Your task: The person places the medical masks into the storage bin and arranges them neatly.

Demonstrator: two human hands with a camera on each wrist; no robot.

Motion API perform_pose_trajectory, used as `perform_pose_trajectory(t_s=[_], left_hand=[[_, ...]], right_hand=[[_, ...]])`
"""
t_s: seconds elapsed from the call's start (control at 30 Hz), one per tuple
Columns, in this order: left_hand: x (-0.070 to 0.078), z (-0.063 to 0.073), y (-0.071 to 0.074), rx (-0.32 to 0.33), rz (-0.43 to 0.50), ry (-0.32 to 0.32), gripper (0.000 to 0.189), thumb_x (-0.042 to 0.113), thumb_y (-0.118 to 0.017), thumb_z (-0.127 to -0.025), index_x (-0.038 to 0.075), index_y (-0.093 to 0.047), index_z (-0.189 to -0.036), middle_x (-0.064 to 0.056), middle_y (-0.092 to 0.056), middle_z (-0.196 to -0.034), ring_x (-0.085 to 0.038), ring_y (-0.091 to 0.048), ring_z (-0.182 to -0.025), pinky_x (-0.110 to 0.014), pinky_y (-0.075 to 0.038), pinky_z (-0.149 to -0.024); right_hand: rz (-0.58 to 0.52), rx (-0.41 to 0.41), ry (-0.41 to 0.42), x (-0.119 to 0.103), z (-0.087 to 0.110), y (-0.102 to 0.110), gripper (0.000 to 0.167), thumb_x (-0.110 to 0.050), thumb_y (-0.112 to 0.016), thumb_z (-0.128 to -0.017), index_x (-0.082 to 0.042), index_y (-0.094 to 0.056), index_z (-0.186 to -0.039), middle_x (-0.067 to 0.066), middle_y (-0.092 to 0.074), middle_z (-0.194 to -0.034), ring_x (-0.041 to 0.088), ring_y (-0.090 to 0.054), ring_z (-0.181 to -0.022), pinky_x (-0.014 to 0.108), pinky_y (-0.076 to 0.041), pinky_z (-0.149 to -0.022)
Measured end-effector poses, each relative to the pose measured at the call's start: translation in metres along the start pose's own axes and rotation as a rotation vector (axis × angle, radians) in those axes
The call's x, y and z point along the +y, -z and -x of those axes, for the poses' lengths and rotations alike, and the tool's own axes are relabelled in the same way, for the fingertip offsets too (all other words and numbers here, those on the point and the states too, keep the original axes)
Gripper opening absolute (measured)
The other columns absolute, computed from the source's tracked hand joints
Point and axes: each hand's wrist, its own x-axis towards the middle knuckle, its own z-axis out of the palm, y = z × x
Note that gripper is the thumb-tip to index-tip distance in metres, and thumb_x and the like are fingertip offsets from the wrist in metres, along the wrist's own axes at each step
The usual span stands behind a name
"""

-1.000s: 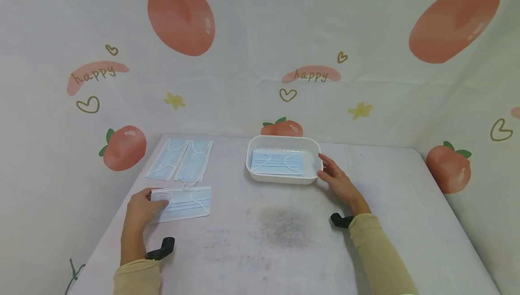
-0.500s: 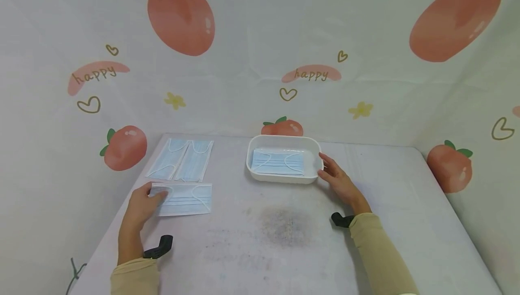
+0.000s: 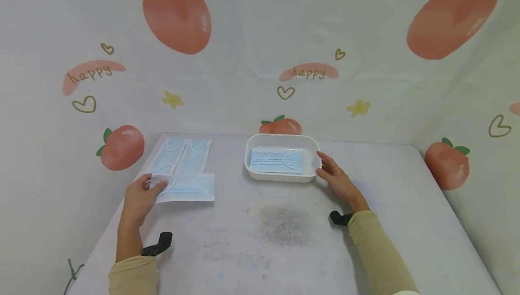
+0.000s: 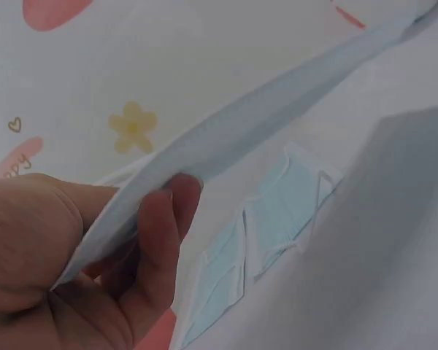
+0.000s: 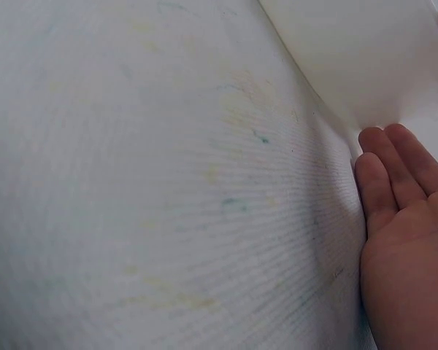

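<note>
My left hand (image 3: pixel 139 201) pinches the left end of a light blue face mask (image 3: pixel 188 189), thumb on top and fingers below. In the left wrist view this held mask (image 4: pixel 233 135) appears edge-on, raised over the table. Two more masks lie side by side at the far left, one mask (image 3: pixel 167 153) left of the other mask (image 3: pixel 194 155); the held one overlaps their near ends in the head view. At the right end of a white tray (image 3: pixel 280 177), my right hand (image 3: pixel 340 184) touches the wall with fairly straight fingers. A mask (image 3: pixel 276 162) lies inside the tray.
The white-covered table (image 3: pixel 284 259) reaches back to a white curtain (image 3: pixel 243 38) printed with peaches. A stained patch (image 3: pixel 284 225) marks the cloth in front of the tray. Black wrist mounts stick out at the left wrist (image 3: pixel 157 244) and right wrist (image 3: pixel 340 218).
The left hand has raised its mask and carried it away from me, so it now overlaps the two masks at the far left. Right hand and tray have stayed in place.
</note>
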Motion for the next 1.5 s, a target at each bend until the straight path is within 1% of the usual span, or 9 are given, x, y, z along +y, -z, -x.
perform_pose_trajectory(t_s=[0.17, 0.27, 0.37, 0.5, 0.6, 0.7, 0.83, 1.03, 1.5], left_hand=[[0.007, 0.002, -0.001, -0.013, 0.080, -0.029, 0.081, 0.057, -0.054, -0.099, 0.009, -0.031, -0.160, -0.023, -0.053, -0.149, -0.023, -0.069, -0.107, -0.024, -0.059, -0.089], [0.012, 0.002, -0.002, -0.051, 0.211, -0.069, 0.077, 0.052, -0.054, -0.101, 0.011, -0.028, -0.161, -0.022, -0.050, -0.150, -0.005, -0.067, -0.097, -0.013, -0.057, -0.081], [0.017, 0.002, -0.005, -0.108, 0.386, -0.122, 0.076, 0.043, -0.058, -0.102, 0.009, -0.026, -0.162, -0.020, -0.044, -0.153, 0.003, -0.067, -0.096, -0.016, -0.057, -0.085], [0.023, 0.000, -0.009, -0.169, 0.595, -0.171, 0.077, 0.030, -0.065, -0.099, 0.008, -0.026, -0.161, -0.008, -0.050, -0.142, 0.002, -0.069, -0.100, -0.022, -0.058, -0.087], [0.028, -0.001, -0.012, -0.194, 0.701, -0.199, 0.075, 0.021, -0.068, -0.098, 0.007, -0.028, -0.160, 0.005, -0.054, -0.131, 0.000, -0.069, -0.102, -0.023, -0.059, -0.087], [0.033, -0.002, -0.016, -0.210, 0.769, -0.213, 0.073, 0.015, -0.069, -0.097, 0.007, -0.030, -0.159, 0.007, -0.055, -0.128, -0.002, -0.069, -0.104, -0.024, -0.058, -0.089], [0.039, -0.003, -0.021, -0.214, 0.777, -0.212, 0.073, 0.014, -0.068, -0.097, 0.010, -0.030, -0.159, 0.004, -0.054, -0.128, -0.003, -0.069, -0.106, -0.023, -0.057, -0.089], [0.051, -0.007, -0.030, -0.210, 0.710, -0.216, 0.073, 0.012, -0.064, -0.100, 0.011, -0.025, -0.162, -0.018, -0.040, -0.153, -0.004, -0.065, -0.112, -0.019, -0.056, -0.091], [0.083, -0.016, -0.059, -0.218, 0.741, -0.236, 0.076, -0.002, -0.062, -0.098, 0.014, -0.026, -0.162, -0.014, -0.046, -0.149, -0.005, -0.067, -0.107, -0.020, -0.059, -0.086]], right_hand=[[0.013, -0.002, -0.003, -0.001, -0.001, 0.000, 0.068, -0.031, -0.058, -0.105, -0.029, -0.022, -0.163, 0.018, -0.022, -0.169, 0.042, -0.025, -0.156, 0.061, -0.016, -0.127], [0.013, -0.001, -0.007, -0.001, -0.001, 0.000, 0.068, -0.030, -0.057, -0.105, -0.029, -0.022, -0.163, 0.019, -0.022, -0.169, 0.042, -0.025, -0.156, 0.062, -0.016, -0.127], [0.018, 0.005, -0.015, -0.001, -0.001, 0.001, 0.068, -0.030, -0.058, -0.105, -0.029, -0.023, -0.163, 0.019, -0.021, -0.169, 0.042, -0.024, -0.156, 0.062, -0.016, -0.126], [0.029, 0.010, -0.028, 0.000, -0.001, 0.001, 0.068, -0.030, -0.058, -0.105, -0.031, -0.022, -0.163, 0.018, -0.020, -0.170, 0.042, -0.023, -0.156, 0.063, -0.016, -0.126], [0.023, 0.007, -0.028, 0.000, -0.001, 0.001, 0.068, -0.028, -0.057, -0.105, -0.031, -0.022, -0.163, 0.018, -0.019, -0.170, 0.042, -0.023, -0.156, 0.064, -0.015, -0.126], [0.016, 0.007, -0.026, 0.001, -0.001, 0.001, 0.067, -0.027, -0.056, -0.105, -0.030, -0.022, -0.163, 0.018, -0.020, -0.170, 0.042, -0.024, -0.156, 0.064, -0.015, -0.126], [0.012, 0.010, -0.023, 0.000, -0.001, 0.000, 0.067, -0.026, -0.056, -0.105, -0.029, -0.022, -0.163, 0.018, -0.020, -0.170, 0.043, -0.023, -0.156, 0.063, -0.015, -0.126], [0.007, 0.010, -0.024, -0.002, 0.000, 0.000, 0.067, -0.026, -0.057, -0.105, -0.028, -0.022, -0.163, 0.018, -0.019, -0.170, 0.043, -0.023, -0.156, 0.063, -0.015, -0.126], [-0.012, 0.007, -0.011, -0.003, 0.000, -0.002, 0.068, -0.028, -0.058, -0.104, -0.026, -0.023, -0.163, 0.021, -0.019, -0.170, 0.044, -0.023, -0.155, 0.063, -0.015, -0.126]])
